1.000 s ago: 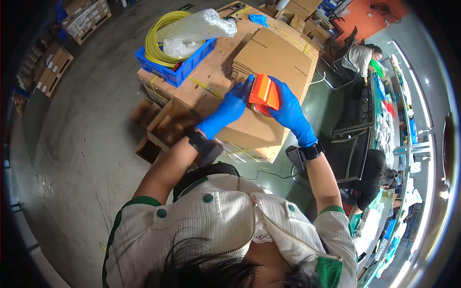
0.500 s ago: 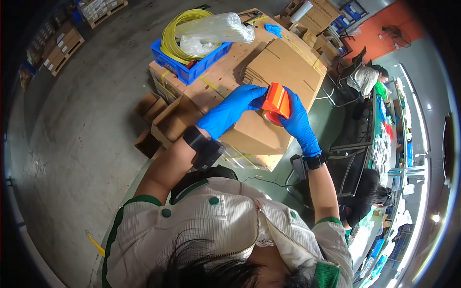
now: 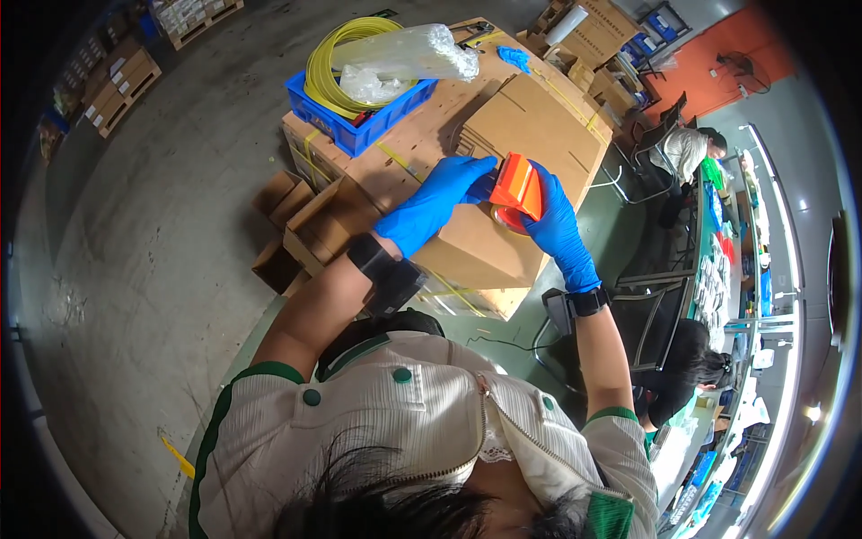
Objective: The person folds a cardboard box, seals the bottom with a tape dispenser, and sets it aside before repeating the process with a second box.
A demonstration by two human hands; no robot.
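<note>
An orange tape dispenser (image 3: 518, 186) with a roll of tape (image 3: 509, 218) under it is held over a stack of flat cardboard. My right hand (image 3: 555, 216), in a blue glove, wraps round its right side. From the left, my blue-gloved left hand (image 3: 442, 199) meets the dispenser's left edge with its fingers closed together. The left fingertips are partly in shadow, and whatever they pinch there is hard to see. Below the hands lie the brown cardboard sheets (image 3: 530, 121), on a wooden-topped stand.
A blue crate (image 3: 359, 135) holding a coil of yellow tubing (image 3: 325, 76) and clear plastic wrap (image 3: 404, 56) stands at the back left. Open cardboard boxes (image 3: 328, 225) sit beside the stand. A blue glove (image 3: 514, 58) lies at the back. Two people work along a bench at right.
The view has shifted very slightly. Both hands and the tape dispenser stay almost in place; the left hand has moved only a little.
</note>
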